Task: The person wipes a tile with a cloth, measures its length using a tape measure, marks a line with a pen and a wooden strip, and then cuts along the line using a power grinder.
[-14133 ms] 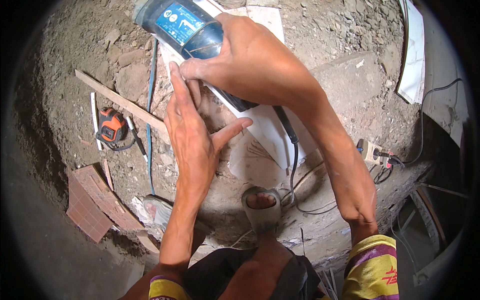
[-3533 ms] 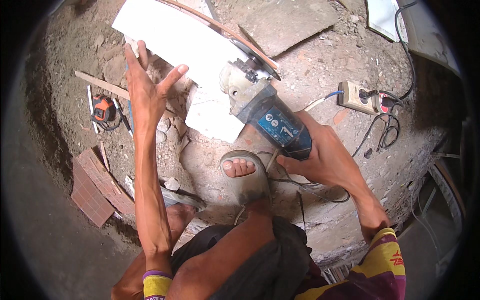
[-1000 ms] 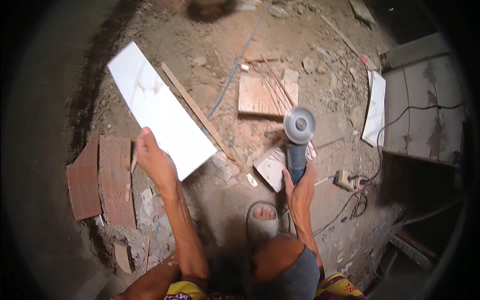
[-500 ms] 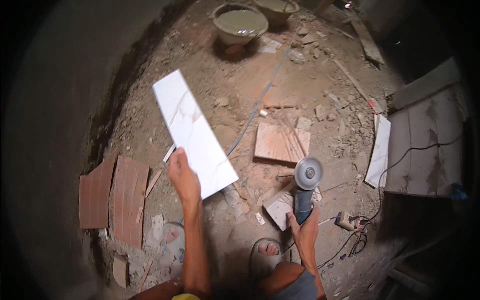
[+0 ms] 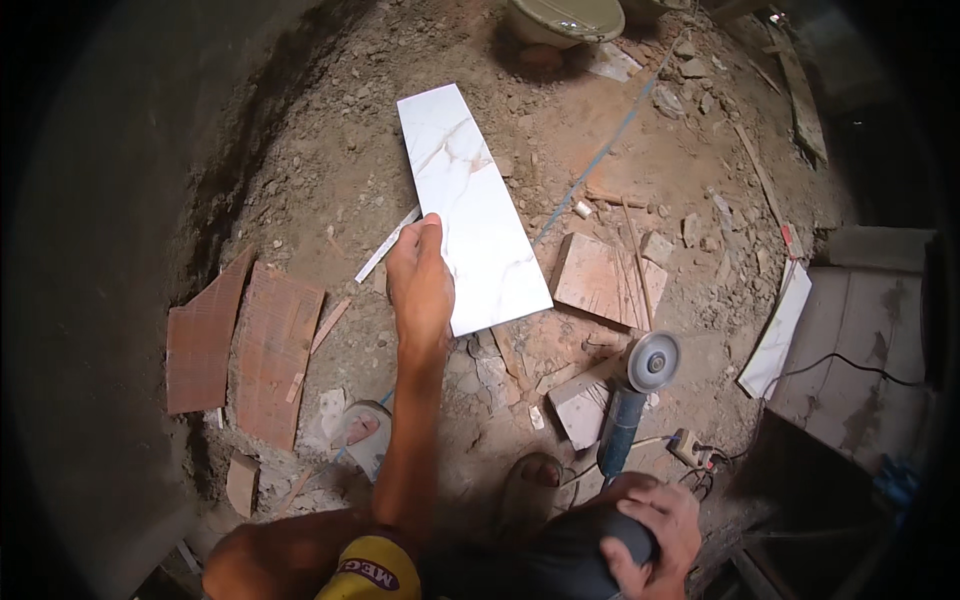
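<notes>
A long white marble-patterned tile is gripped at its left edge by my left hand, thumb on top. It is held tilted over the dirt floor. My right hand rests on my right knee with its fingers spread, holding nothing. Just ahead of that knee is an angle grinder with a dark blue-green body; its grey disc points away from me. Beside the grinder lies a small pale block, and beyond that a larger reddish block with thin sticks on it.
Two brown tile pieces lie at the left. A power strip with cables sits at the right, near a white tile strip and large grey panels. At the far side stands a basin of murky liquid. A blue line crosses the rubble.
My right hand has let go of the angle grinder and come back onto my knee. The white tile, still in my left hand, has turned more upright. The view has shifted.
</notes>
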`<action>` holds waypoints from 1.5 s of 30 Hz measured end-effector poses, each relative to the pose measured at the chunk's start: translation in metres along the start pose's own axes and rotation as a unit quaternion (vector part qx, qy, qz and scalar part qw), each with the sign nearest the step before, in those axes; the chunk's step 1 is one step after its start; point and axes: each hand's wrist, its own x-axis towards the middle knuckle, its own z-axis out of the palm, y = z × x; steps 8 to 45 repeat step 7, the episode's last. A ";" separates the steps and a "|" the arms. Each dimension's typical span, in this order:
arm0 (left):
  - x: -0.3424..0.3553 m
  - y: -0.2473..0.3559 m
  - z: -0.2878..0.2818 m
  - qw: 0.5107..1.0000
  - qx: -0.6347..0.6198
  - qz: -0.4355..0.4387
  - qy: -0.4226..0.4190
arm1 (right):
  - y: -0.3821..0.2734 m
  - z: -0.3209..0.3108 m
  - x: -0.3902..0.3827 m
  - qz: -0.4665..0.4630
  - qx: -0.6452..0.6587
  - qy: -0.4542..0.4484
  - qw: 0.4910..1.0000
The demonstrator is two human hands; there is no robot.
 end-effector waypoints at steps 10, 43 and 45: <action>-0.008 0.063 -0.016 0.998 -0.040 -0.056 -0.015 | -0.039 -0.009 0.040 -0.039 -0.070 -0.007 0.997; -0.008 0.063 -0.016 0.998 -0.040 -0.056 -0.015 | -0.039 -0.009 0.040 -0.039 -0.070 -0.007 0.997; -0.008 0.063 -0.016 0.998 -0.040 -0.056 -0.015 | -0.039 -0.009 0.040 -0.039 -0.070 -0.007 0.997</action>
